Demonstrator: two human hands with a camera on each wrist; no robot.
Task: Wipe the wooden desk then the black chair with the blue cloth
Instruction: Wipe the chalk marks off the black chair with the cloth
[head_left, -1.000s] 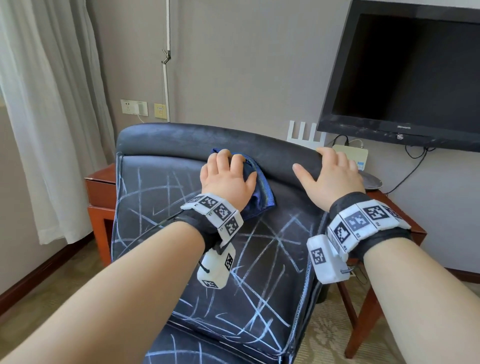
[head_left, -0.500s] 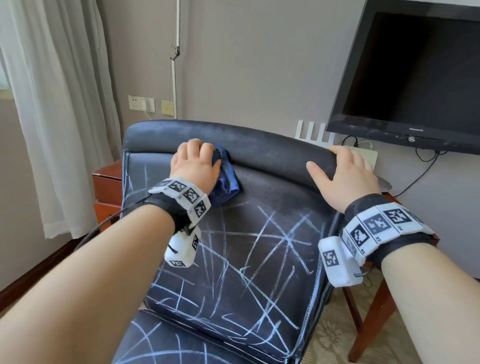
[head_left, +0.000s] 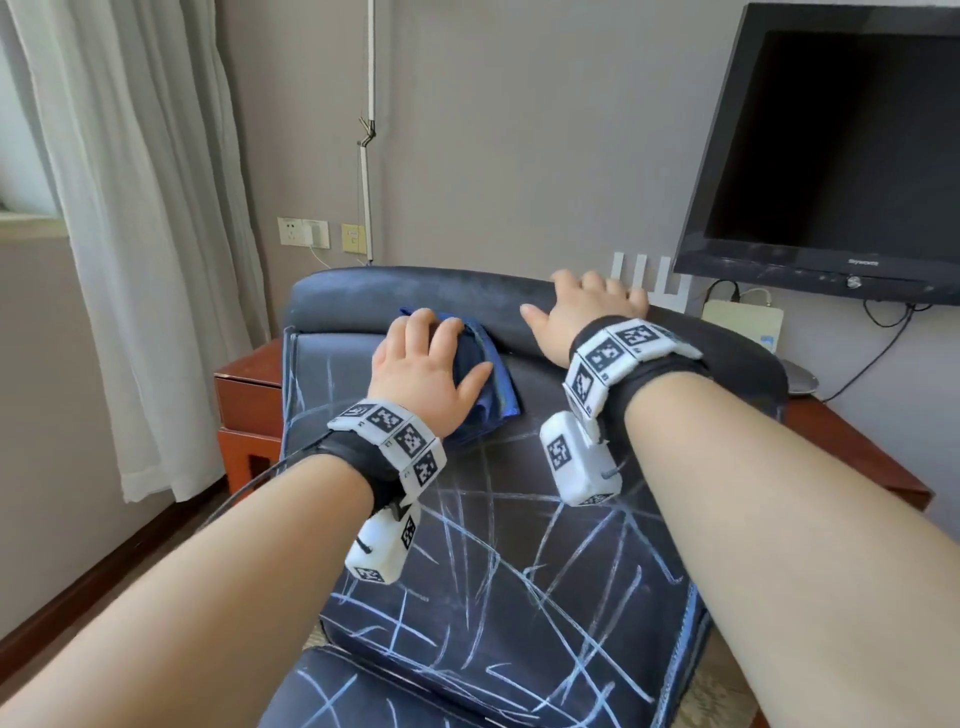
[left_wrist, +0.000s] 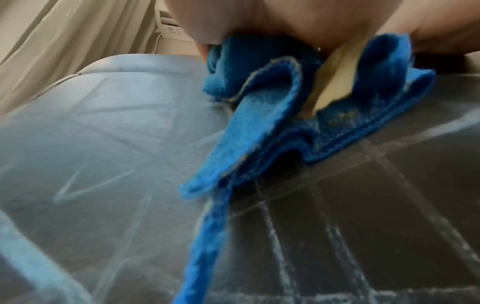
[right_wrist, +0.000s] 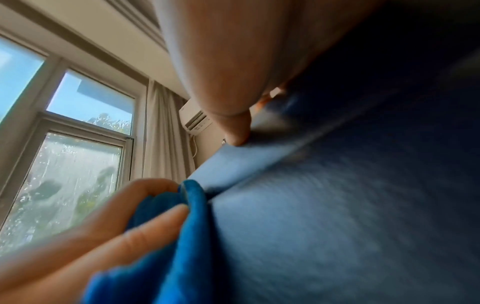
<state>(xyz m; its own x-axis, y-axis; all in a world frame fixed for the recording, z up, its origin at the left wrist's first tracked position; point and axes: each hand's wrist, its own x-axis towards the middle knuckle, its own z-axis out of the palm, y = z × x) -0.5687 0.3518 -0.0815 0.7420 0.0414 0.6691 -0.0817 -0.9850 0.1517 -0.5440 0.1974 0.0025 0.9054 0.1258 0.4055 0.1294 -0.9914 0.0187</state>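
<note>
L hand (head_left: 423, 371) presses the bunched blue cloth (head_left: 480, 387) against the black chair (head_left: 519, 545) backrest, just below the top roll; fingers curled over the cloth, thumb out to the side. R hand (head_left: 582, 312) lies flat on the top roll w/ fingers spread, holding nothing. White chalk-like lines cross the backrest below. Wooden desk (head_left: 852, 452) sits behind the chair, under a dark TV (head_left: 831, 150).

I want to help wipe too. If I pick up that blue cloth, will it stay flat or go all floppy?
Probably floppy: the blue cloth bunches into soft folds under the left hand. It looks light and fuzzy, so it likely won't slip on the black chair.
</note>
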